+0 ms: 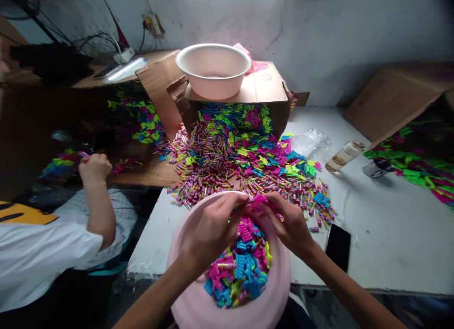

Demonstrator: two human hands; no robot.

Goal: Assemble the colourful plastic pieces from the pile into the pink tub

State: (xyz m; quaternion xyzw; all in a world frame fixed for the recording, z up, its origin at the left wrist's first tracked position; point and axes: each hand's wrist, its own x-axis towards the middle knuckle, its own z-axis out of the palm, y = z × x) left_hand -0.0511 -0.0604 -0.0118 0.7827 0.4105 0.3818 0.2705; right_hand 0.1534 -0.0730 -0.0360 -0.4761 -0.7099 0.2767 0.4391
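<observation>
Pink plastic piece (259, 202) between left hand (220, 221) and right hand (291, 223).

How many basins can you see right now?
2. The upper basin sits on the middle cardboard box; the lower basin, holding colourful plastic pieces, is under the left hand and right hand. Dark areas may hide more.

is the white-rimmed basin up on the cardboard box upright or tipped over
Upright: the basin sits on the box with its open rim facing up.
</observation>
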